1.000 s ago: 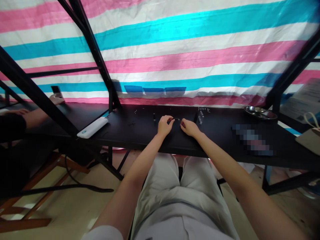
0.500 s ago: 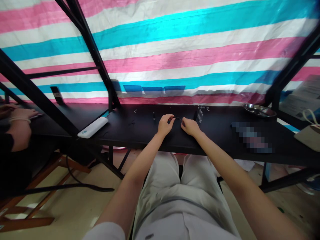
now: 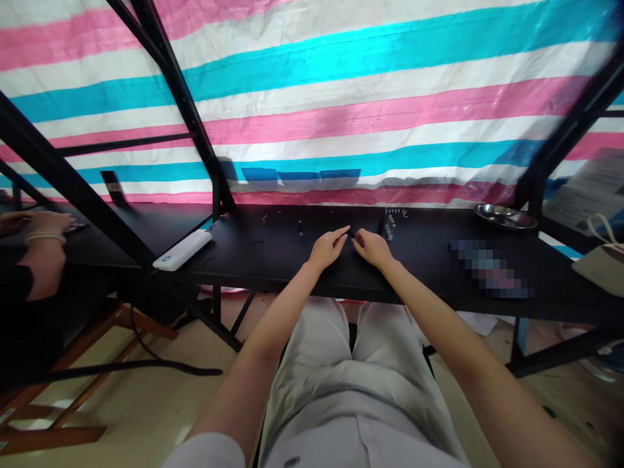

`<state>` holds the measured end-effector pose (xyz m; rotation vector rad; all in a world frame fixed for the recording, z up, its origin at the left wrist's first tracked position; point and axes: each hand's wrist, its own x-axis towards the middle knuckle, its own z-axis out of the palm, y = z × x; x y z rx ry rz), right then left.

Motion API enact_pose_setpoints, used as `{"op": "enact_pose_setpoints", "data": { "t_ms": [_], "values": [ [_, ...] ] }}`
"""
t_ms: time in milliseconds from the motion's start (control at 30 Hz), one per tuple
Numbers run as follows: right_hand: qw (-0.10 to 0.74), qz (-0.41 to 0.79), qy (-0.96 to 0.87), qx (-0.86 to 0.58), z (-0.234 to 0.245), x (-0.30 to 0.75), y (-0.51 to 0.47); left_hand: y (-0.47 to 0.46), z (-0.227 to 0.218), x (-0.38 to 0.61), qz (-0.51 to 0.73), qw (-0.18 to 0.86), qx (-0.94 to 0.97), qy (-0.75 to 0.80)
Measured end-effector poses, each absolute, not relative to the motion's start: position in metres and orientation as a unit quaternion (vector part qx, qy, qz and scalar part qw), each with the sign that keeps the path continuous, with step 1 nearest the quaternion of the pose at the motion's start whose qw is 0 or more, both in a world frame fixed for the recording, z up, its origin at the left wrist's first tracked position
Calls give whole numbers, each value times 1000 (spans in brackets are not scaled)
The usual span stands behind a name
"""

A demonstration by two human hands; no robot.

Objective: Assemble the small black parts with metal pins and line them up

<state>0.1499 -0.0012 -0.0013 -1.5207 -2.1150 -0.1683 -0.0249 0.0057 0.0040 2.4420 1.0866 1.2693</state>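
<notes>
My left hand (image 3: 329,249) and my right hand (image 3: 372,247) are close together above the black table. Between their fingertips is a small black stick-like piece (image 3: 352,232), partly hidden by the fingers; its exact kind is too small to make out. The right fingers are curled closed around its near end. At its other side, my left thumb and outstretched index finger close on it. Just beyond the right hand stands a cluster of small clear-and-grey pieces (image 3: 390,227). A little black cylinder (image 3: 300,227) stands upright to the left of my left hand.
Tiny white bits (image 3: 397,212) lie along the table's back edge. A long white case (image 3: 183,250) is at the left, a round metal dish (image 3: 506,216) at the far right, nearer a blurred-out item (image 3: 490,268). Black frame posts flank the table. Another person's hand (image 3: 51,223) is at far left.
My left hand has moved slightly right, towards my right hand, and its index finger is straighter. Less of the black piece shows between the hands. The right hand has barely moved.
</notes>
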Motion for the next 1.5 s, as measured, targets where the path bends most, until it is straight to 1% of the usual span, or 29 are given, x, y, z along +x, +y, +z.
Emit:
{"op": "enact_pose_setpoints", "data": {
  "t_ms": [133,333,600,833,1000,1167,1500],
  "values": [
    [256,-82,-802,-533,0,149,-2,7,4,-26,455,107,799,378],
    [218,-118,-819,-518,-2,149,0,11,0,-26,435,177,806,360],
    [201,-125,-829,-507,-3,150,-1,13,-1,-26,426,227,804,348],
    [233,-107,-806,-533,-3,147,-3,13,0,-25,436,214,789,377],
    [241,-81,-800,-543,1,143,-8,15,-1,-25,435,218,789,376],
    [268,-58,-801,-532,1,142,-9,17,-1,-26,403,210,813,364],
    [282,-29,-817,-503,-4,144,-6,18,-1,-26,414,193,814,357]
  ]
}}
